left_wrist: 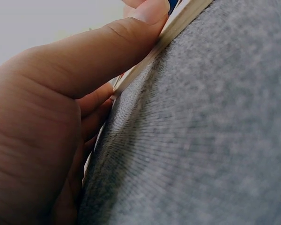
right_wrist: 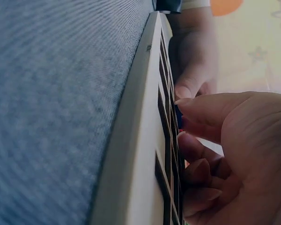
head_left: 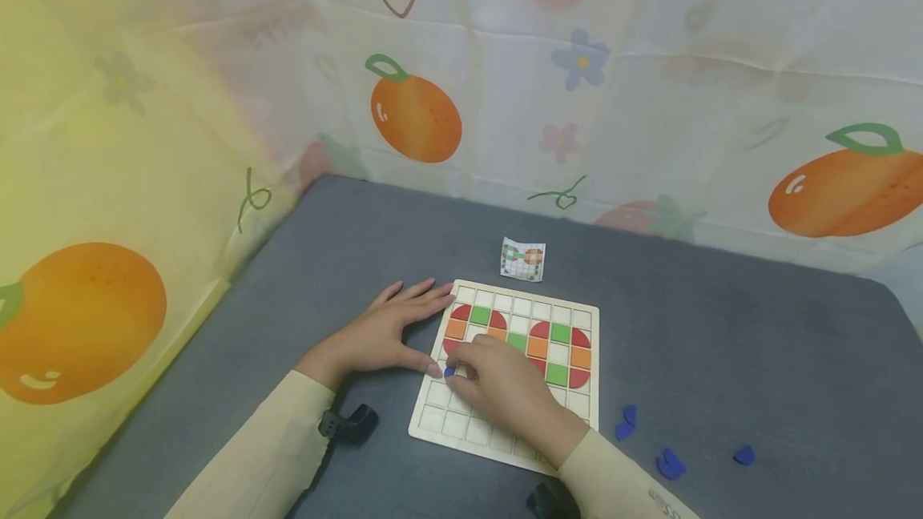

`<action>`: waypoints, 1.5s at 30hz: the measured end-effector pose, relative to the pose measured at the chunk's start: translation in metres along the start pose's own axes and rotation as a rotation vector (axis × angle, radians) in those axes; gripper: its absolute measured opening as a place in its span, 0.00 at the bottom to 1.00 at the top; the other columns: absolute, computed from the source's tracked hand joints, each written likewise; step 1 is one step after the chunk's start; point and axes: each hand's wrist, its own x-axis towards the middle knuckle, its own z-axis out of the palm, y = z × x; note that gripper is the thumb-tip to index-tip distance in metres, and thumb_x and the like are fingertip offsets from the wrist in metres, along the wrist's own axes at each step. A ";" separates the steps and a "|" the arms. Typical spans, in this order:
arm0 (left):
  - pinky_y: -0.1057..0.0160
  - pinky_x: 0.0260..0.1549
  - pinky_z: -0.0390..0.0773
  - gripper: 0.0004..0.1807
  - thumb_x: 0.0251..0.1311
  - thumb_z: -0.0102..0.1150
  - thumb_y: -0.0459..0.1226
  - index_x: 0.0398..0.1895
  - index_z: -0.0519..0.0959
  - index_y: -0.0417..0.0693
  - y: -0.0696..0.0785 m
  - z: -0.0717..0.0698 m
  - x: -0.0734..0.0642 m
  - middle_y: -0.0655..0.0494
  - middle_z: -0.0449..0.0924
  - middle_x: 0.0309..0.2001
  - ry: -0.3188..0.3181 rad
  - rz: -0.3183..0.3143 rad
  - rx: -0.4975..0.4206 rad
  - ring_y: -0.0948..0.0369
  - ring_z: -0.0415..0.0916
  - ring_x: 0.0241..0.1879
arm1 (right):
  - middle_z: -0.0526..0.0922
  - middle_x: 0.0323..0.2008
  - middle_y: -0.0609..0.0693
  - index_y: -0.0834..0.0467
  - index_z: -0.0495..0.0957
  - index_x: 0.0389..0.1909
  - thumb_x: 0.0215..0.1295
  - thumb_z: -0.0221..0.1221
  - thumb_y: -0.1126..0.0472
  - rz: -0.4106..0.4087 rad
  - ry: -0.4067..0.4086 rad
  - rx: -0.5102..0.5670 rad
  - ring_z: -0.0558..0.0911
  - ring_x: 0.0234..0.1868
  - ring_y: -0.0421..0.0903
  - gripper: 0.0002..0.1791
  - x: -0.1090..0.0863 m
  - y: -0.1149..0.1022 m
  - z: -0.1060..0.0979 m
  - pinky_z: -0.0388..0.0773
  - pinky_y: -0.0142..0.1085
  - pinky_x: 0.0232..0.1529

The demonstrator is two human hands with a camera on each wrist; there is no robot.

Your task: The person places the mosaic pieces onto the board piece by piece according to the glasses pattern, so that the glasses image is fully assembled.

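A pale wooden grid board (head_left: 454, 424) lies on the table, with red, orange and green pieces set in several of its squares. My right hand (head_left: 497, 383) is over the board's left part, thumb and index finger pinching a small blue piece (head_left: 449, 372) close over a square near the left edge. That blue piece (right_wrist: 179, 117) is mostly covered by the fingertips in the right wrist view. With fingers spread, my left hand (head_left: 385, 335) rests at the board's left side; its thumb tip is by the edge next to the blue piece, and the other fingertips touch the upper left corner.
Loose blue pieces lie on the grey table right of the board: a pair (head_left: 626, 423), another pair (head_left: 671, 464) and a single one (head_left: 744, 455). Behind the board is a small printed pattern card (head_left: 522, 260). A fruit-printed cloth (head_left: 490, 102) hangs along the back and left.
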 end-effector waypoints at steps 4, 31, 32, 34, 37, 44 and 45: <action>0.38 0.79 0.31 0.61 0.52 0.79 0.68 0.87 0.64 0.59 0.000 0.000 0.001 0.68 0.55 0.85 0.001 0.002 0.005 0.56 0.43 0.86 | 0.74 0.27 0.37 0.51 0.91 0.47 0.72 0.71 0.59 0.051 0.003 0.032 0.74 0.29 0.38 0.06 0.000 -0.001 0.000 0.74 0.36 0.29; 0.38 0.79 0.32 0.62 0.50 0.80 0.67 0.87 0.64 0.58 0.000 0.001 0.001 0.67 0.54 0.86 0.004 0.001 0.004 0.55 0.42 0.86 | 0.87 0.48 0.53 0.60 0.81 0.67 0.88 0.53 0.51 0.062 0.050 0.650 0.86 0.44 0.55 0.21 -0.041 0.023 -0.040 0.84 0.44 0.43; 0.38 0.79 0.32 0.62 0.51 0.80 0.67 0.87 0.64 0.58 0.001 0.001 0.001 0.67 0.54 0.86 0.003 -0.002 0.004 0.56 0.41 0.86 | 0.86 0.49 0.56 0.63 0.79 0.68 0.90 0.50 0.52 0.043 0.060 0.691 0.86 0.45 0.58 0.22 -0.046 0.026 -0.043 0.84 0.44 0.43; 0.39 0.79 0.32 0.62 0.50 0.80 0.67 0.87 0.64 0.59 0.001 0.001 0.001 0.67 0.54 0.86 0.003 -0.008 0.002 0.56 0.41 0.86 | 0.85 0.51 0.60 0.67 0.77 0.68 0.91 0.43 0.55 0.000 0.084 0.763 0.85 0.47 0.61 0.24 -0.055 0.033 -0.050 0.84 0.42 0.44; 0.40 0.80 0.31 0.62 0.51 0.80 0.68 0.87 0.63 0.59 0.001 0.001 0.001 0.68 0.54 0.86 0.000 -0.015 0.000 0.57 0.41 0.86 | 0.83 0.52 0.66 0.71 0.73 0.70 0.92 0.33 0.55 -0.078 0.097 0.831 0.84 0.49 0.62 0.29 -0.070 0.045 -0.060 0.81 0.42 0.47; 0.42 0.80 0.31 0.63 0.51 0.79 0.69 0.88 0.62 0.59 0.000 0.001 0.001 0.69 0.54 0.85 -0.001 -0.016 -0.001 0.58 0.41 0.86 | 0.81 0.55 0.67 0.68 0.70 0.74 0.92 0.21 0.50 -0.153 0.154 0.894 0.83 0.54 0.56 0.37 -0.106 0.080 -0.073 0.78 0.41 0.51; 0.42 0.80 0.31 0.63 0.51 0.79 0.69 0.88 0.62 0.59 0.000 0.001 0.001 0.69 0.54 0.85 -0.002 -0.016 -0.001 0.58 0.41 0.86 | 0.81 0.55 0.65 0.66 0.71 0.74 0.92 0.20 0.49 -0.138 0.170 0.892 0.83 0.54 0.55 0.37 -0.111 0.085 -0.074 0.78 0.41 0.51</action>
